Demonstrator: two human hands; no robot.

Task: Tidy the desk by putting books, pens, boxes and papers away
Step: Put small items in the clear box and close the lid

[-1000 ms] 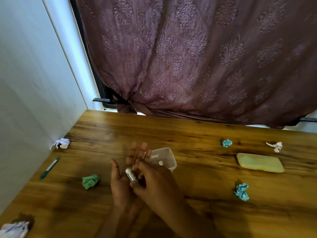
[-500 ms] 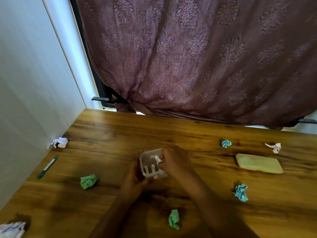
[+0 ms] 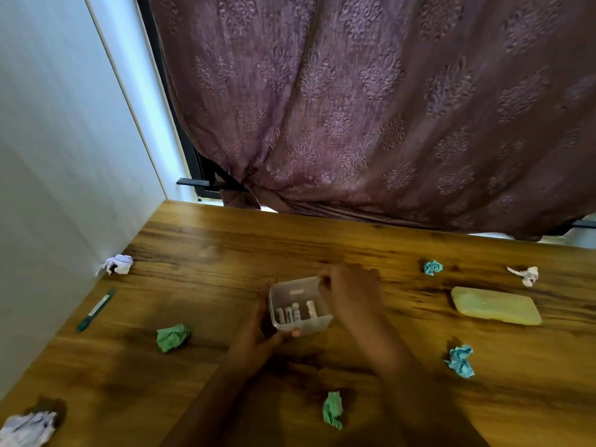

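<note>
A small clear plastic box [image 3: 319,324] sits mid-desk with several white cylindrical items [image 3: 295,312] lying inside. My left hand [image 3: 258,333] holds the box at its near left side, thumb against the front wall. My right hand [image 3: 351,290] is curled over the box's far right corner; whether it pinches anything is hidden. A green pen [image 3: 96,310] lies by the left wall. Crumpled papers are scattered about: green [image 3: 172,337], green [image 3: 333,409], blue [image 3: 461,361], teal [image 3: 432,267], white [image 3: 525,275], white [image 3: 117,264] and white [image 3: 27,429].
A pale yellow lid [image 3: 495,306] lies flat at the right of the wooden desk [image 3: 209,250]. A white wall bounds the desk's left edge. A purple curtain [image 3: 371,108] hangs behind the far edge.
A white item that my hands held a second ago now lies in the clear box. My left hand moved to hold the box. My right hand went over its far corner.
</note>
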